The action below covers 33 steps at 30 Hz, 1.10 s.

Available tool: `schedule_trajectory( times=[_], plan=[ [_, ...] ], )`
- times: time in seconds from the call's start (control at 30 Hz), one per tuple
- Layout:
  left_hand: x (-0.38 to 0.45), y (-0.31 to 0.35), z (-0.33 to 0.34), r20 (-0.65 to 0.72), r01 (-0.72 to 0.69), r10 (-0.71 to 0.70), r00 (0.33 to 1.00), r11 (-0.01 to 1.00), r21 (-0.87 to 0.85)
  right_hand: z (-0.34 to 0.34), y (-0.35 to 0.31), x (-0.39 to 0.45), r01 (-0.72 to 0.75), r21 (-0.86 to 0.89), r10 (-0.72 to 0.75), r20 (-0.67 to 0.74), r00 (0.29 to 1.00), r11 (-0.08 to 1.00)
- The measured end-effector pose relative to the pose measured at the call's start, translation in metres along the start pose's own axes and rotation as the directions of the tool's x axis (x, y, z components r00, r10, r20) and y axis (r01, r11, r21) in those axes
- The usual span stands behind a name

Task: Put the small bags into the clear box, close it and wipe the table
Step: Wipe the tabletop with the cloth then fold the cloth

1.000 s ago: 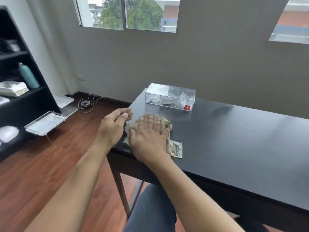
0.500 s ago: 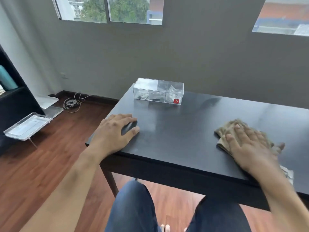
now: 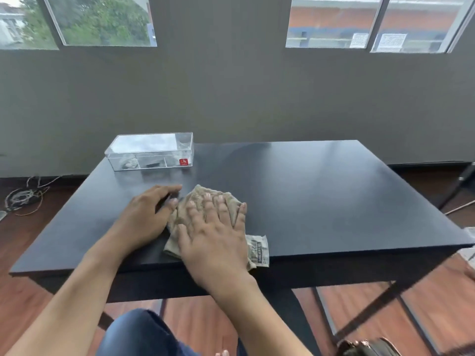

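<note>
The clear box (image 3: 150,151) stands shut at the far left of the black table (image 3: 321,201), with small bags visible inside and a red sticker on its front. My right hand (image 3: 213,235) lies flat, fingers spread, pressing a beige cloth (image 3: 203,199) onto the table near the front edge. A printed tag (image 3: 259,250) of the cloth sticks out to the right of my wrist. My left hand (image 3: 146,217) rests palm down on the table just left of the cloth, holding nothing.
A grey wall with windows runs behind the table. Coiled cables (image 3: 23,197) lie on the wooden floor at the left. My knee (image 3: 133,332) in blue trousers is under the table's front edge. A dark stand leg (image 3: 460,186) is at the right.
My right hand slid the cloth from the left part of the table out to the right, then back to the middle front. My left hand settled flat on the table.
</note>
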State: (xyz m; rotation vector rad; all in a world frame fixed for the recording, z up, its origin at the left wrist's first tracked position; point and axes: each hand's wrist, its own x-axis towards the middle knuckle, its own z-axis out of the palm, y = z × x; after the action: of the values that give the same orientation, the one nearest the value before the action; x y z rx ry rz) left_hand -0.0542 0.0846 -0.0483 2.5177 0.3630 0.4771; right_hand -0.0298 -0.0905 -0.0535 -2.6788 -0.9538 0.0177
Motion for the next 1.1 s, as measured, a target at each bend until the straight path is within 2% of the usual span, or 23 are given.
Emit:
schedule_trajectory(
  times=[0.1,0.2,0.37,0.5,0.6,0.73,0.8,0.93,1.03,1.1],
  plan=[
    [-0.005,-0.003,0.003,0.032,-0.017,0.015,0.999,0.999,0.051,-0.011,0.036,-0.009,-0.01,0.05,0.011,-0.034,0.999,0.999],
    [-0.008,-0.004,0.002,0.057,-0.009,0.004,0.998,0.997,0.082,-0.031,0.102,-0.019,-0.16,0.067,0.166,-0.087,0.982,0.985],
    [-0.009,-0.003,0.003,0.058,-0.026,0.017,0.998,0.988,0.153,-0.08,0.237,-0.041,-0.504,0.036,0.503,-0.171,0.847,0.863],
    [-0.01,-0.004,0.005,0.057,-0.028,0.018,0.998,0.985,0.169,-0.086,0.319,-0.049,-0.606,-0.032,0.59,-0.19,0.785,0.795],
    [-0.01,-0.004,0.006,0.052,-0.021,0.012,0.999,0.984,0.176,-0.07,0.346,-0.037,-0.656,-0.071,0.63,-0.214,0.746,0.752],
    [-0.01,-0.005,0.007,0.063,-0.028,0.016,0.998,0.982,0.185,-0.067,0.286,-0.017,-0.69,-0.049,0.672,-0.191,0.716,0.722],
    [-0.009,-0.006,0.007,0.065,-0.031,0.02,0.998,0.982,0.184,-0.064,0.227,-0.008,-0.646,-0.039,0.64,-0.11,0.761,0.762],
    [-0.008,-0.008,0.008,0.075,-0.046,0.032,0.997,0.98,0.192,-0.037,0.112,0.006,-0.344,-0.091,0.344,-0.007,0.939,0.935],
    [-0.008,-0.009,0.008,0.073,-0.046,0.033,0.997,0.981,0.19,-0.02,0.061,0.013,-0.127,-0.097,0.134,0.068,0.989,0.987],
    [-0.009,-0.008,0.008,0.062,-0.046,0.035,0.997,0.981,0.188,-0.016,0.05,0.014,-0.068,-0.086,0.075,0.087,0.993,0.994]
  ],
)
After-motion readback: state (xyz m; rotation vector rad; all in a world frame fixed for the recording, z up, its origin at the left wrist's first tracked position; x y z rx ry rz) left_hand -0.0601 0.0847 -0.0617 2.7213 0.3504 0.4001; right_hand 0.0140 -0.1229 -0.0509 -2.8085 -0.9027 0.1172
